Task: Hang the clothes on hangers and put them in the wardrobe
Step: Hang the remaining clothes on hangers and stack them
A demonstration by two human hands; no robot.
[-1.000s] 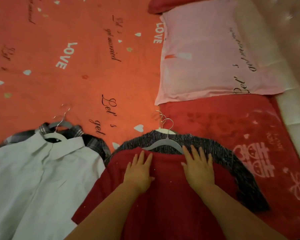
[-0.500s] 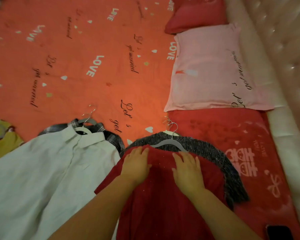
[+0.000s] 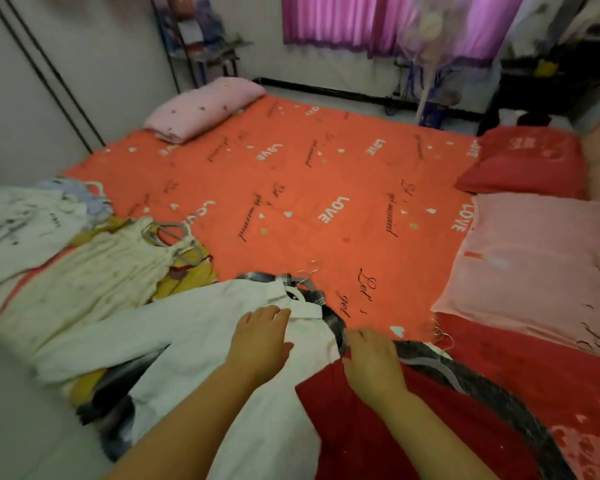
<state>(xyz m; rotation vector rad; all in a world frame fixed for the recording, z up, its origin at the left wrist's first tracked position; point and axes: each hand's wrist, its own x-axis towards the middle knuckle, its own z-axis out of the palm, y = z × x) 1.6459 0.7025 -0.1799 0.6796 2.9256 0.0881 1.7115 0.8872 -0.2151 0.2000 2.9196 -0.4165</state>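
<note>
- The left hand (image 3: 260, 337) lies flat on the white shirt (image 3: 187, 327), fingers straight and close together, tips at its collar.
- The right hand (image 3: 373, 363) rests just right of the white shirt, on the top edge of the red garment (image 3: 378, 431). I cannot tell whether its fingers pinch the cloth.
- The red garment touches the shirt's right side and covers a dark tweed piece (image 3: 492, 389).
- Risk: the hanger hook (image 3: 309, 273) above the shirt's collar sits among layered clothes, so lifting one piece may drag a neighbour or pull it off its hanger.
</note>
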